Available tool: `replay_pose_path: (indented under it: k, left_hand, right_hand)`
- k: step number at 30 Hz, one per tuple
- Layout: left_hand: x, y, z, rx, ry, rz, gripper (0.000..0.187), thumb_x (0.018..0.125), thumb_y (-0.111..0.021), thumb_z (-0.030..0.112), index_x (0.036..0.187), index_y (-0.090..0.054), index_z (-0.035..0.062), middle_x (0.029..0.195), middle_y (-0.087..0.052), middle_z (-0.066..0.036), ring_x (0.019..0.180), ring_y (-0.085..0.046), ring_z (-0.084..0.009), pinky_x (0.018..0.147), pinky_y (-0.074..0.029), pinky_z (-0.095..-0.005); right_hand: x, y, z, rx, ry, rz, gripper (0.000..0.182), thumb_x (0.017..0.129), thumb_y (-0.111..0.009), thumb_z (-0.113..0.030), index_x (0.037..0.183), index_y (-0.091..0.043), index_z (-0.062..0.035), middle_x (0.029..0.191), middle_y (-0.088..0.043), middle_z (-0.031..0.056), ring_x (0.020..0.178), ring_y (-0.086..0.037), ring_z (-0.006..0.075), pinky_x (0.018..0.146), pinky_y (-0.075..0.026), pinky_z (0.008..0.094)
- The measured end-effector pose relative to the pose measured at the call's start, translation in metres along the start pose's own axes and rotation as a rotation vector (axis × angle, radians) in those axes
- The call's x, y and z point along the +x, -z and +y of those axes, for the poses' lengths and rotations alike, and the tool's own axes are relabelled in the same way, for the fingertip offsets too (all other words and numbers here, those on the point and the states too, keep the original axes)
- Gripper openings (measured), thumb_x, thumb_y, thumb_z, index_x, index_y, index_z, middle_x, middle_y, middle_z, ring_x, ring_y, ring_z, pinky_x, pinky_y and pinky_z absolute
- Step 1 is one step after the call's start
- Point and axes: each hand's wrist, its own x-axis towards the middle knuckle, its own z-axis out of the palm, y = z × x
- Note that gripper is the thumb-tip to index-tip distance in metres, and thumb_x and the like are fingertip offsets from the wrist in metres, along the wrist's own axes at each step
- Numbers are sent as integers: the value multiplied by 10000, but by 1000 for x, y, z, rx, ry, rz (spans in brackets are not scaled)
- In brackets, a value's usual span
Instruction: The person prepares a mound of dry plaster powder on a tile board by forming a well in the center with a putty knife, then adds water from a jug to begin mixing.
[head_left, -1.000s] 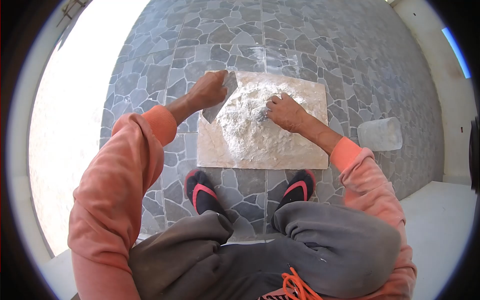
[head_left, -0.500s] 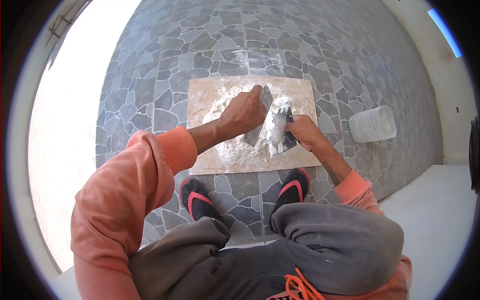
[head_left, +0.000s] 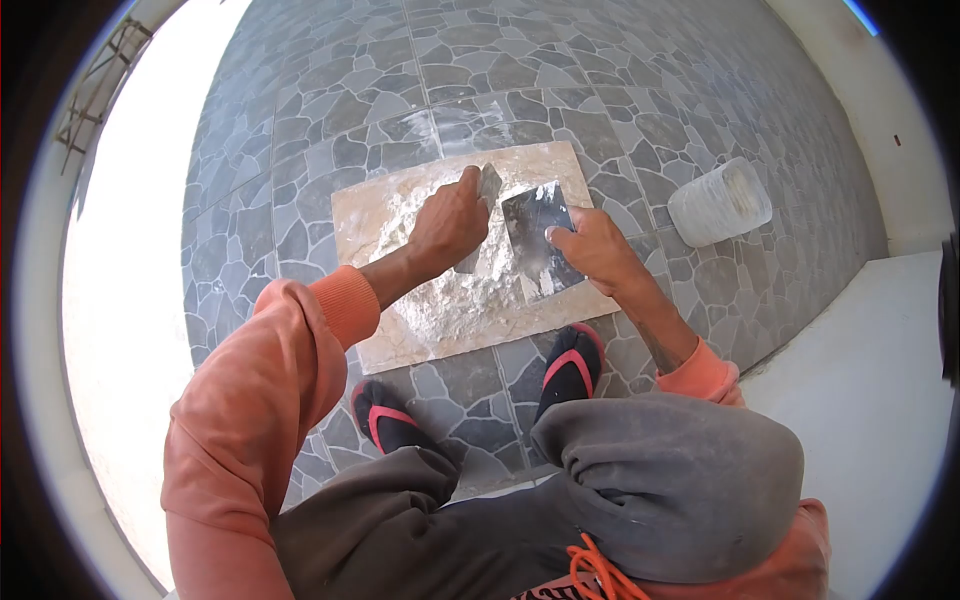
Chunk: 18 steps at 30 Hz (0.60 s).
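My left hand [head_left: 450,222] is closed round a metal scraper [head_left: 487,190], its blade over the left part of a heap of white powdery paste [head_left: 440,300]. A dark flat blade [head_left: 540,240], smeared with white, is gripped at its right edge by my right hand [head_left: 592,246], thumb on top. The two tools are apart, side by side. Beneath them the paste lies spread on a beige square board [head_left: 400,358] on the floor.
A whitish translucent container [head_left: 720,203] lies to the right on the stone-patterned floor [head_left: 640,75]. My feet in black socks and red-strapped sandals [head_left: 572,368] are just below the board. A pale wall [head_left: 860,340] stands at the right.
The view has turned a little. The tools have moved apart, and the blade in my right hand now lies flatter, showing more of its dark face and less paste.
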Motion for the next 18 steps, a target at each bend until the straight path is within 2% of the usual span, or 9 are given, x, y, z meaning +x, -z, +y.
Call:
replay_pose_path:
  k: [3,4,6,8,9,12,15,18]
  left_hand:
    - [-4,9,-13,-3,-226,14,268,881,-591,115,1078,-491,-36,908,-640,-287,824,-605,-466,736,-462,-532]
    - [-7,9,-16,39,-324,65,167,878,-629,90,985,-553,-13,934,-647,-211,836,-616,-412,749,-495,-478]
    - [-11,16,-21,129,-423,-37,129,897,-598,90,993,-569,10,937,-624,-155,874,-613,-352,761,-507,-453]
    - [-17,20,-23,173,-511,-67,85,882,-599,53,966,-590,43,896,-559,-97,890,-588,-291,761,-523,-406]
    - [-20,21,-25,183,-538,-65,102,866,-609,42,965,-590,46,907,-560,-95,897,-587,-289,763,-522,-407]
    - [-24,25,-31,188,-610,-50,169,806,-640,0,956,-583,55,928,-555,-83,915,-578,-278,772,-521,-402]
    - [-29,29,-32,177,-616,-43,165,801,-639,-1,941,-571,56,927,-554,-76,919,-575,-273,769,-521,-401]
    - [-35,29,-31,161,-642,-52,214,753,-699,-30,914,-572,33,938,-571,-92,906,-595,-301,751,-524,-396]
  right_hand:
    - [-1,30,9,-124,21,110,209,855,-561,-130,913,-613,64,618,-553,59,563,-489,138,538,-413,351]
    - [-2,41,9,-230,54,103,216,863,-565,-136,923,-615,65,647,-573,87,580,-517,176,566,-426,364]
    - [-4,60,7,-444,120,90,229,880,-573,-148,944,-619,67,705,-612,143,615,-574,253,622,-451,391]
    - [-11,69,-2,-550,240,19,231,892,-581,-138,1006,-629,58,852,-650,175,737,-606,291,706,-471,393]
    - [-14,71,-5,-603,304,-19,236,899,-585,-133,1037,-633,53,926,-668,190,798,-621,311,747,-480,395]
    - [-19,58,8,-702,615,9,205,891,-598,-113,1030,-649,28,1036,-660,181,958,-611,356,821,-490,412]
    - [-19,41,14,-703,722,-78,181,867,-610,-87,1016,-667,-2,1006,-646,167,959,-610,335,833,-501,420]
    - [-6,19,30,-762,722,-106,205,827,-556,-41,993,-676,-32,957,-638,126,934,-614,320,824,-504,418]
